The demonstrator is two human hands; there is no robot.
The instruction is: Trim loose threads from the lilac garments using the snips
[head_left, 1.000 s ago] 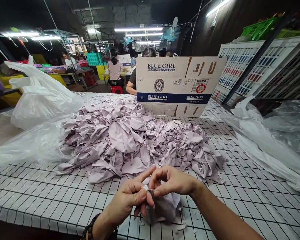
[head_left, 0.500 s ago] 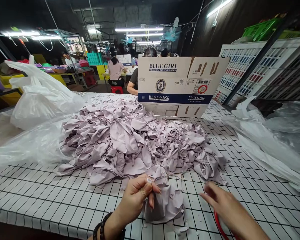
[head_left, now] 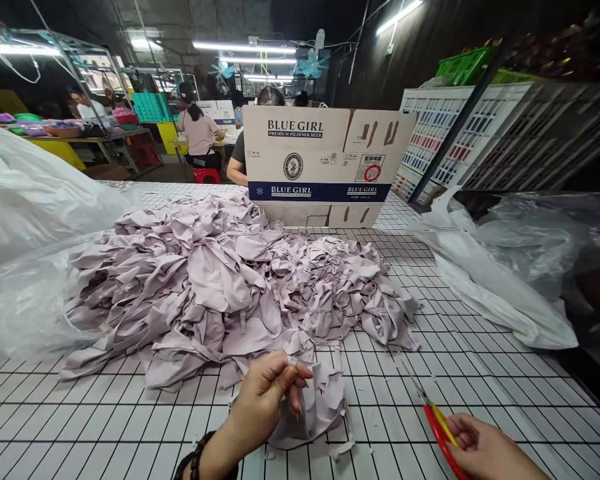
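My left hand pinches a small piece of pale lilac fabric just above the checked table, a dark bead bracelet on its wrist. My right hand at the bottom right is closed on red-handled scissors, whose thin blades point up and left toward the fabric piece but stay apart from it. A large heap of the same lilac fabric pieces lies right behind my left hand.
A "Blue Girl" cardboard box stands behind the heap. Clear plastic bags lie at the left and right. White and green crates are stacked at the right. Other people sit at tables beyond.
My right hand let go of the fabric piece, moved to the lower right and now grips the red scissors. My left hand keeps its pinch. The view shifted right.
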